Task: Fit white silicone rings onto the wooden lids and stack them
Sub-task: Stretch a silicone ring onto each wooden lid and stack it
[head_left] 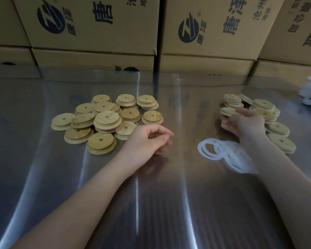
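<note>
Soft, light silicone rings (236, 159) likely want a rim pinch; left of them the left hand (148, 140) lies slack, empty; beyond them the right hand (247, 123), grip unclear.

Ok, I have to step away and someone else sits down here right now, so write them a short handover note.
Left grip (hand): rests on the table, fingers loosely curled, holding nothing.
Right grip (hand): over the ringed lids, fingertips at the top lid of one stack; whether it holds that lid I cannot tell.
Bare wooden lids: loose pile at left. White silicone rings: heap by the right wrist. The ringed lids sit in short stacks at right.
Done: that right-side batch. Left to do: ring every bare lid and stack it.
</note>
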Tool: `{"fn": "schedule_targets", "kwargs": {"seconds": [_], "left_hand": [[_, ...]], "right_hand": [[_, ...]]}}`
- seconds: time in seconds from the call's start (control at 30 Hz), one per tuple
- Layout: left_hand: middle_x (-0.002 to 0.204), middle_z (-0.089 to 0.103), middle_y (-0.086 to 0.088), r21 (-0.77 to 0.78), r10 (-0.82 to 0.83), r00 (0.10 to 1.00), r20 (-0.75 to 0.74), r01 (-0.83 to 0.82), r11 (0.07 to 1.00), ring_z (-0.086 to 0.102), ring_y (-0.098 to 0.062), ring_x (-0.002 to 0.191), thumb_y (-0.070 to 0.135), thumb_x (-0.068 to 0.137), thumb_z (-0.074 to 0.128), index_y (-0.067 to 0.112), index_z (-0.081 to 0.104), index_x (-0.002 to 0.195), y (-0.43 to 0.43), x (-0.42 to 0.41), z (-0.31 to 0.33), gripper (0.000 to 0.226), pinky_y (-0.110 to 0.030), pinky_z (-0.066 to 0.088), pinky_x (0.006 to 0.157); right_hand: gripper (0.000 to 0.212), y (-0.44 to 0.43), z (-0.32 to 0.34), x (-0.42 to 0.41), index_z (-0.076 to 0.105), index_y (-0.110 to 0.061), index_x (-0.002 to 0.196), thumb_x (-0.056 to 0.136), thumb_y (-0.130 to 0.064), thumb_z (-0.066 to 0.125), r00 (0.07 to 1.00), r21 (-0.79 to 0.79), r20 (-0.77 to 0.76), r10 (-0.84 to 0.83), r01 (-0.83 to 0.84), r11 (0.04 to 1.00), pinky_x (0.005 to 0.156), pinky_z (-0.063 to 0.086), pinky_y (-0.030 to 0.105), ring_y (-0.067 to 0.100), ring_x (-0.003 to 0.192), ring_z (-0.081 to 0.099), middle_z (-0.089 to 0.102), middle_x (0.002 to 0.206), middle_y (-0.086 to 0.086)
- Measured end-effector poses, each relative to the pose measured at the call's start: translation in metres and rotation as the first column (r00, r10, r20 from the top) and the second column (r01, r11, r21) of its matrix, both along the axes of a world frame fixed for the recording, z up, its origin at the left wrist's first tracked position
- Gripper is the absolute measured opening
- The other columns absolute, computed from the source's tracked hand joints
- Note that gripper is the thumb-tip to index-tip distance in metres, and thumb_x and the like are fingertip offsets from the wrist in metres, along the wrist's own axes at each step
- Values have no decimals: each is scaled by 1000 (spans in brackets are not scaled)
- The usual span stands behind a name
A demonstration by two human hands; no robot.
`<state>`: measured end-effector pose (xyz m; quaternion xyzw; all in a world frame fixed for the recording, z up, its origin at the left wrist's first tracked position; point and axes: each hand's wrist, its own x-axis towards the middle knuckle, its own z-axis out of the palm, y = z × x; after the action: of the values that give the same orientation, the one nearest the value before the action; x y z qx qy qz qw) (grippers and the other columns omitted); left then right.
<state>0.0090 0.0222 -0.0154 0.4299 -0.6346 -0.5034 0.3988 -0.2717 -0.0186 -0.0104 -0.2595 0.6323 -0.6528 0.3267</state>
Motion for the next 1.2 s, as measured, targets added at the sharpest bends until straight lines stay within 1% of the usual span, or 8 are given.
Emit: {"fn": "schedule_targets", "kwargs": {"seconds": [0.2,0.33,0.47,0.53,0.8,0.97,1.1,1.2], "left_hand": [[78,73,0,-8,-11,1000,29,12,1000,66,-14,71,6,95,58,18,72,90,0,1,0,19,-24,57,69],[79,73,0,-20,-10,998,54,11,1000,67,-15,74,7,95,58,17,72,92,0,0,0,18,-25,57,70],[80,73,-1,-43,-2,997,81,5,999,67,-15,74,7,95,57,18,72,92,1,0,0,19,-25,57,71],[81,73,-3,-52,1,997,80,3,999,67,-16,74,6,95,57,18,72,92,2,0,0,20,-25,57,70],[82,72,-4,-105,40,993,110,-28,994,68,-22,76,5,95,55,18,71,93,5,-2,3,21,-33,58,73],[80,70,13,-333,196,957,215,-117,936,63,-2,76,9,94,57,29,69,94,1,4,2,23,-13,49,66],[88,67,17,-513,409,889,206,-258,819,60,3,83,6,92,57,24,71,99,-5,12,5,23,-9,46,72],[102,69,7,-579,557,809,187,-368,728,61,-14,101,4,90,56,19,71,101,-10,19,8,24,-36,50,91]], "right_hand": [[42,-2,-7,-9,57,-12,132,91,-2,62,966,88,-248,-75,100,991,64,60,26,16,61,70,69,75,12],[41,1,-8,-10,59,-18,131,91,-12,62,887,127,-447,-117,192,973,48,50,19,13,53,65,69,71,9],[44,2,-7,-11,58,-20,132,89,-18,59,797,176,-598,-84,233,956,66,57,39,27,69,66,69,83,15],[44,3,-7,-11,56,-20,133,89,-19,55,765,201,-642,-50,231,952,72,57,42,30,72,65,69,84,16],[50,1,-8,-11,51,-13,139,89,-14,47,723,270,-689,47,196,943,68,44,33,31,77,59,67,98,19],[47,1,-6,-5,52,-11,137,90,-13,48,662,238,-748,51,196,951,77,38,33,36,105,56,63,118,19],[32,1,-5,4,67,-14,117,89,-12,52,624,203,-776,89,112,973,67,36,29,22,76,52,66,87,6],[23,4,-4,14,72,-19,99,87,-11,55,616,201,-762,198,-65,977,59,41,27,15,64,56,63,70,-5]]}}
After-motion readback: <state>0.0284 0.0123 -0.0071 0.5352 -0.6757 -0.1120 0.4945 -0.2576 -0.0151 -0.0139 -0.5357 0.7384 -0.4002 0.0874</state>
